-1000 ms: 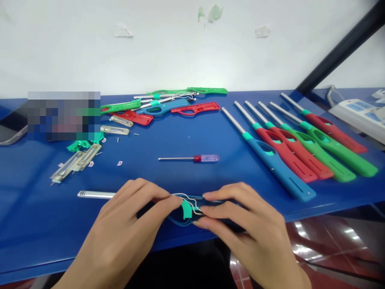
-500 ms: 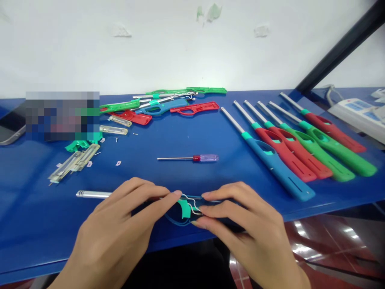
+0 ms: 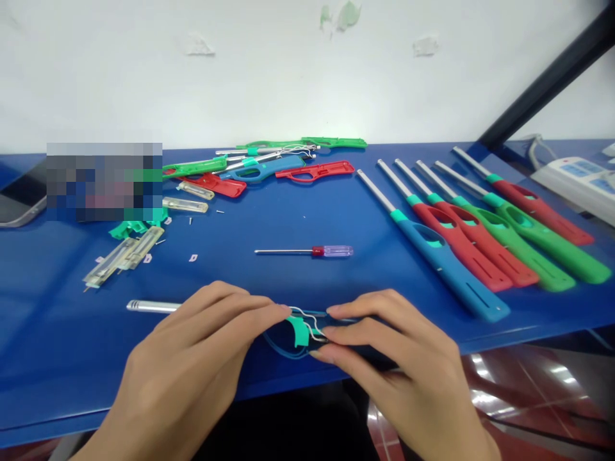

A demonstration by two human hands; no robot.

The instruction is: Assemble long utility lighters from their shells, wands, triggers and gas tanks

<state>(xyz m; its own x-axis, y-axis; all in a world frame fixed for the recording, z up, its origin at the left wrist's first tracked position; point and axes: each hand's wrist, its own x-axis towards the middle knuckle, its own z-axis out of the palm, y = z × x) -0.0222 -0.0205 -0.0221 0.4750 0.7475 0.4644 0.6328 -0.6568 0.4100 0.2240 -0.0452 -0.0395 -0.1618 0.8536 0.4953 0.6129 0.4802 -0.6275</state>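
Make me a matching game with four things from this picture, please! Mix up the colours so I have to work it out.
Things:
1. Screwdriver handle
2. Curved piece between the left hand and the right hand
3. Thin wires beside that piece
4. Leftmost lighter in the row on the right

Colours:
A. White
B. Blue
C. See-through purple
D. Teal green

Right pairs: 1-C, 2-D, 3-A, 4-B

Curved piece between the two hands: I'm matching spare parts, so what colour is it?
The curved piece is turquoise green, showing best in the head view.
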